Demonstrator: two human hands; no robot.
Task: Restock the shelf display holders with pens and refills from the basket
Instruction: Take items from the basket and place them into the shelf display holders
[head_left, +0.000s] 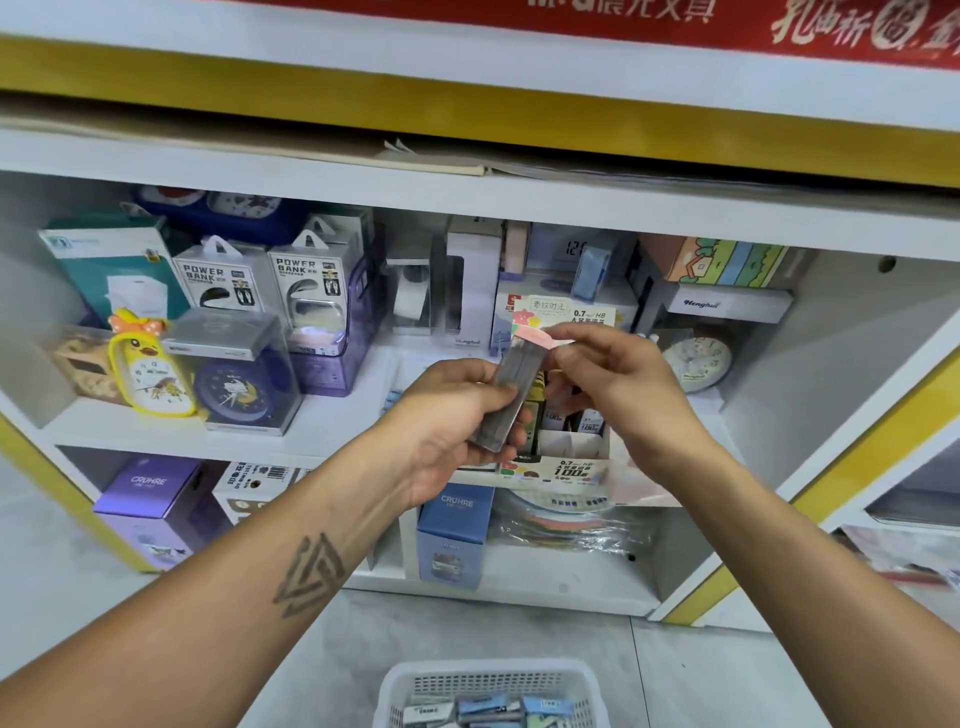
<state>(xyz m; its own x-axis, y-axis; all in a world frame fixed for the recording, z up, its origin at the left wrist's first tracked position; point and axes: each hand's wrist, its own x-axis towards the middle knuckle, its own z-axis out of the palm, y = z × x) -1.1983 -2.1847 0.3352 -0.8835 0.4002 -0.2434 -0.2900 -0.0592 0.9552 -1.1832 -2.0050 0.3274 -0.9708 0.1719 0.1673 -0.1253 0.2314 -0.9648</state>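
Refill pack (511, 395) is gripped low by the left hand (457, 415), its pink top pinched by the right hand (618, 379); it should go upright into the display holder (571, 457) just beyond the knuckles.

We hold a clear refill pack (511, 387) in our left hand (452, 415) while our right hand (618, 374) pinches its pink top, above the cardboard display holder (571, 462) at the shelf's (337, 434) front edge. The white basket (493, 680) sits on the floor below.
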